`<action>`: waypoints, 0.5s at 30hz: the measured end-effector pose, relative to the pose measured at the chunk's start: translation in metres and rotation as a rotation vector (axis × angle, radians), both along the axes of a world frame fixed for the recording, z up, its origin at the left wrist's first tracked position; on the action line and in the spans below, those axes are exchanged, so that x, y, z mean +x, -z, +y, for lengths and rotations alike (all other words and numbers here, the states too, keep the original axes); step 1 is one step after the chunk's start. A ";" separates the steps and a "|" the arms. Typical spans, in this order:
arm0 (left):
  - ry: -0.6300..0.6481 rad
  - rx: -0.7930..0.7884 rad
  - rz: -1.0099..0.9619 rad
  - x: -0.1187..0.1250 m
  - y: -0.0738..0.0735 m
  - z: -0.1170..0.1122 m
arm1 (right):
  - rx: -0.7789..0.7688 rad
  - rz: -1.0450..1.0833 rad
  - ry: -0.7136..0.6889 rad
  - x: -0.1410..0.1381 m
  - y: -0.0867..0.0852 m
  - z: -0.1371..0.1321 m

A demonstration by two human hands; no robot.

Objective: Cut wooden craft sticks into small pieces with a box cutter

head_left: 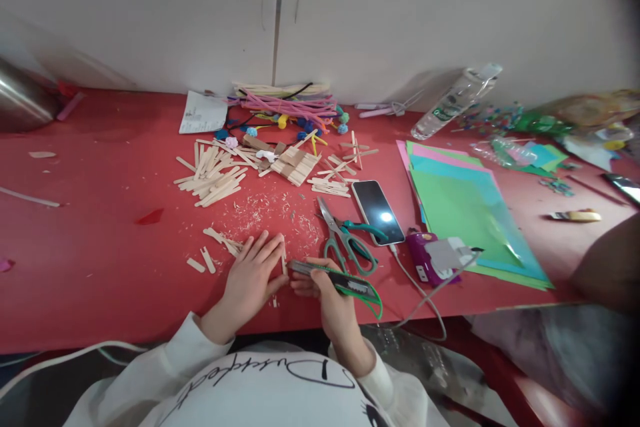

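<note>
My left hand lies on the red table with its fingers stretched out, index fingertip and thumb holding a wooden craft stick down. In my right hand is a green and black utility knife, its front end close to that stick. Short cut pieces of stick lie left of my left hand. Beyond both hands, wood shavings are scattered. Two pairs of scissors rest just beyond my right hand, one overlapping the other.
A pile of craft sticks and pipe cleaners lie toward the wall. On the right are a phone with a cable, a purple box, coloured paper and a clear bottle. Another person's arm is at the right edge.
</note>
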State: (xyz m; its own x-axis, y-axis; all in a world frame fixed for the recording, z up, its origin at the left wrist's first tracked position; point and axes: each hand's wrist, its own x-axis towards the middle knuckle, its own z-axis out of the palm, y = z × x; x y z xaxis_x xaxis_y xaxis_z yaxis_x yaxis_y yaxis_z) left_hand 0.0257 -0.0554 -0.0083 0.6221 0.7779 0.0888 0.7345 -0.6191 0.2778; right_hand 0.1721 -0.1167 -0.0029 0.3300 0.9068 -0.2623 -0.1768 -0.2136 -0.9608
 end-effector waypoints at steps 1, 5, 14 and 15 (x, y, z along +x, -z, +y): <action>-0.001 -0.001 0.002 0.000 0.000 0.000 | 0.012 -0.021 -0.013 0.001 -0.001 -0.001; -0.009 -0.009 0.002 0.000 -0.001 0.000 | 0.089 -0.192 -0.063 0.002 -0.009 -0.009; -0.019 -0.027 -0.002 0.000 0.001 0.000 | 0.262 -0.569 -0.239 0.001 -0.008 -0.012; -0.019 -0.029 -0.003 0.000 0.001 0.000 | 0.281 -0.591 -0.255 0.002 -0.007 -0.012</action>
